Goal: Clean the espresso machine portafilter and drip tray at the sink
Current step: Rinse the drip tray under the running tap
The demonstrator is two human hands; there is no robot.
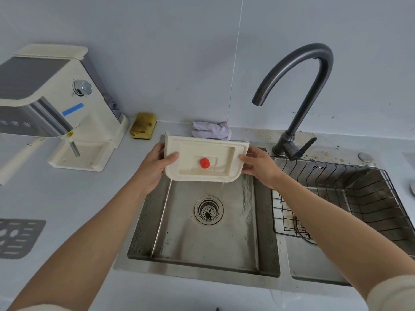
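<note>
A cream drip tray with a red float in its middle is held tilted above the left sink basin. My left hand grips its left edge, thumb on the upper face. My right hand grips its right edge the same way. Water runs off the tray's lower right corner into the basin. The cream espresso machine stands at the left on the counter, and a pale handle sticks out under its front. A grey drip tray grate lies on the counter at the far left.
A dark curved faucet rises behind the sinks. The right basin holds a black wire rack. A yellow sponge and a lilac cloth lie at the wall behind the tray. The drain strainer sits mid-basin.
</note>
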